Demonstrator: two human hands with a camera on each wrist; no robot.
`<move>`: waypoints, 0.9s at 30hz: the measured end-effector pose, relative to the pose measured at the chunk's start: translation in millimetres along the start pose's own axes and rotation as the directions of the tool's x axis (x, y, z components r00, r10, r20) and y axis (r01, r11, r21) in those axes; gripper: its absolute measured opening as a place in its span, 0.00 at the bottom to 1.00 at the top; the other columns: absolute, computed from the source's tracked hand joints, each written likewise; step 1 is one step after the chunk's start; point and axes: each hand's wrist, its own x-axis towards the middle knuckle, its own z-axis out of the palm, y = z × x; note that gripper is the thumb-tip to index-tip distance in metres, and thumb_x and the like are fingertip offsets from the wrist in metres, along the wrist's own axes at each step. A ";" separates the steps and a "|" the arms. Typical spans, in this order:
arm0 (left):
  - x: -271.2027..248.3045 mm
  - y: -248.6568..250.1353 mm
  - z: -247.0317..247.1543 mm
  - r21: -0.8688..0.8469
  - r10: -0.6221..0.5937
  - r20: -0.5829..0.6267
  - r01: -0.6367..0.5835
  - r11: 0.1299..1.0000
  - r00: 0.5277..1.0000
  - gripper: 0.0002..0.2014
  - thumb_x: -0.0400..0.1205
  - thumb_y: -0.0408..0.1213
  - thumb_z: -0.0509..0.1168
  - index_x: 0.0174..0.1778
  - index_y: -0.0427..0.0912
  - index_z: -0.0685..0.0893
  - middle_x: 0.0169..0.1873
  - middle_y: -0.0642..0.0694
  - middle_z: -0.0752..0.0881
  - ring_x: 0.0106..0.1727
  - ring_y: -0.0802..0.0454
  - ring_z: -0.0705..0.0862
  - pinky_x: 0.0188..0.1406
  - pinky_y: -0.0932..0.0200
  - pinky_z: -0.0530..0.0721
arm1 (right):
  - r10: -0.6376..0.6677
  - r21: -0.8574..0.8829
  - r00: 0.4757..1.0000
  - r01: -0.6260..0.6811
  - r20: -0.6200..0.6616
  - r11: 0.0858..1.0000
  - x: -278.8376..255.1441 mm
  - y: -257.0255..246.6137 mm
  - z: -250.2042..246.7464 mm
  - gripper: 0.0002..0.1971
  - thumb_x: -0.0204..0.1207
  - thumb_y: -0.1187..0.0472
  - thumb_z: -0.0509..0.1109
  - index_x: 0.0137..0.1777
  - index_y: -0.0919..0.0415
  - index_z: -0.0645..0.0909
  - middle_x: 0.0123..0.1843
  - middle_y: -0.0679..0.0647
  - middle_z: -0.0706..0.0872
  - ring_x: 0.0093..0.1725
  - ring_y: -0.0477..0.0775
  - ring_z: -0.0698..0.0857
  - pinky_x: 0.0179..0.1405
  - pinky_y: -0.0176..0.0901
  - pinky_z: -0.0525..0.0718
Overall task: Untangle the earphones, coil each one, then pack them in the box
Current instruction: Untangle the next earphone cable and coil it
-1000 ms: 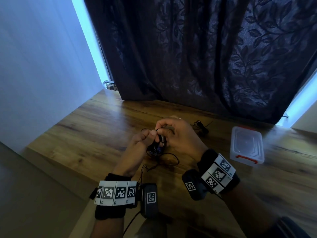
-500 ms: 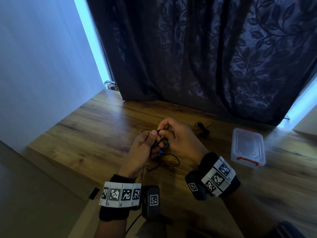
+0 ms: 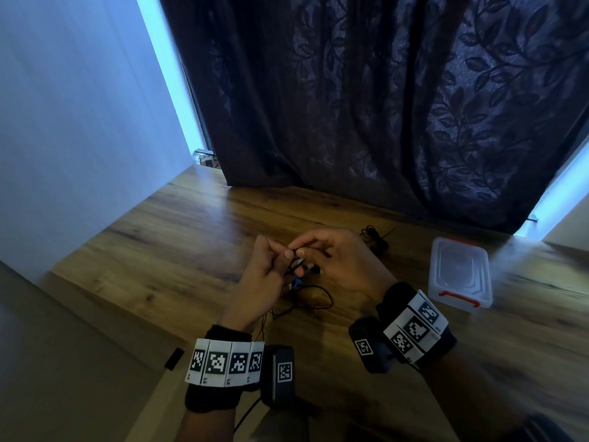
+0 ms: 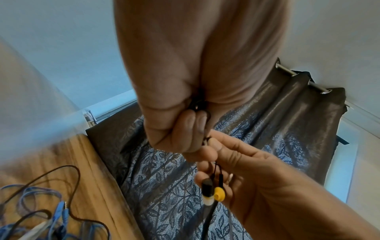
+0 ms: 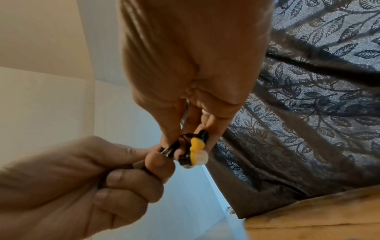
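**Knot worked above the bench, box waiting shut**

Right now both hands meet above the wooden bench (image 3: 197,237), at about its centre in the head view. The left hand (image 3: 261,279) curls its fingers round a bunch of thin black earphone cable (image 4: 200,105); the right hand (image 3: 341,260) pinches the same cable just beside it, with the black earbuds with yellow and white tips (image 5: 195,151) at its fingertips. More cable trails down to a tangle of blue and black cords (image 4: 41,209) on the bench, at six o'clock from the hands. Another small black bundle (image 3: 374,239) lies at two o'clock. The clear plastic box with red clips (image 3: 459,275) sits at three o'clock, lid on.

Judging by this, untangling is the step in hand; coiling and packing remain. The next move probably calls for easing the earbuds through a loop without tightening the knot.
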 end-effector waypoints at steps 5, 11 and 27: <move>3.3 -7.0 -1.0 0.062 -0.043 -0.054 0.046 0.997 0.998 0.05 0.89 0.35 0.57 0.51 0.38 0.71 0.39 0.42 0.82 0.27 0.68 0.80 0.27 0.68 0.78 | 0.022 0.010 0.997 -0.023 0.079 1.000 -3.5 2.8 -2.9 0.13 0.80 0.62 0.75 0.64 0.57 0.88 0.48 0.47 0.94 0.52 0.39 0.91 0.60 0.41 0.88; 3.5 -5.1 4.9 0.128 -0.053 -0.022 0.055 0.990 0.998 0.10 0.89 0.38 0.56 0.55 0.32 0.72 0.39 0.43 0.82 0.40 0.53 0.83 0.40 0.53 0.83 | 0.069 0.153 0.996 -0.075 0.048 0.985 -2.1 8.7 -5.7 0.08 0.79 0.70 0.75 0.56 0.65 0.90 0.46 0.56 0.94 0.48 0.49 0.94 0.53 0.45 0.91; 4.7 -14.2 3.1 0.387 0.160 0.087 -0.181 0.904 0.983 0.02 0.87 0.30 0.61 0.50 0.35 0.74 0.38 0.50 0.85 0.39 0.64 0.84 0.38 0.71 0.80 | 0.152 0.137 0.988 -0.152 0.005 0.979 -3.0 16.1 -8.7 0.09 0.77 0.70 0.76 0.56 0.62 0.90 0.50 0.50 0.94 0.49 0.46 0.93 0.52 0.39 0.90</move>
